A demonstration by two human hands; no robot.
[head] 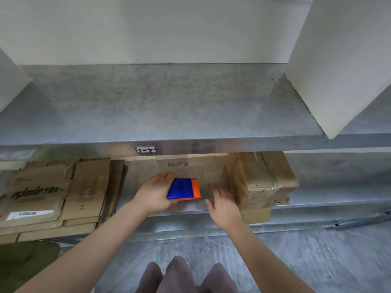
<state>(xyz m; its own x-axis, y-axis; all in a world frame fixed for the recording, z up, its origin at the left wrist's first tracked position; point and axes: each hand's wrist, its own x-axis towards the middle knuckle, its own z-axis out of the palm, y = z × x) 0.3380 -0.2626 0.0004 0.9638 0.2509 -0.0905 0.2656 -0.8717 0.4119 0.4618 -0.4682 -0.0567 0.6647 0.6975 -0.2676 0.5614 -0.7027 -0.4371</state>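
Note:
My left hand (155, 194) grips a small flat blue and orange packet (184, 188) from its left side, just above the lower metal shelf (330, 195). A short way to the right of the packet, my right hand (223, 203) is held open with spread fingers and does not touch it. Both hands are in the gap between a stack of flattened cardboard and a taped box.
Flattened cardboard boxes (53, 195) are stacked at the left of the lower shelf. A taped brown box (262, 176) sits at the right on it. The upper metal shelf (160, 102) carries a label (145, 149) and white boxes (342, 58) at its sides. Grey floor below.

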